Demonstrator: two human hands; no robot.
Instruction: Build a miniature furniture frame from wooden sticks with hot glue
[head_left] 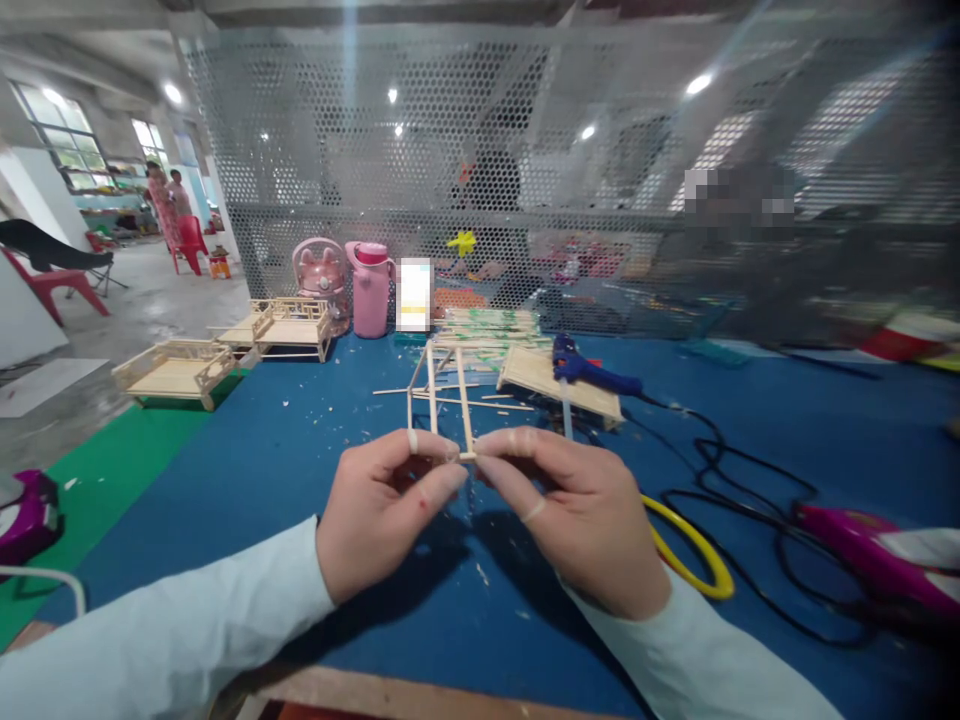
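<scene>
Left hand point(394, 505), right hand point(581, 505), each grip pinched the stick frame point(463, 400) over the counter point(262, 460), glue gun point(600, 374) lay toward the far edge

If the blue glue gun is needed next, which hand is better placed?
Probably the right hand: the blue glue gun sits beyond it on that side, with the left hand farther away. Both hands pinch the small wooden frame, so the left would need to hold it alone.
</scene>
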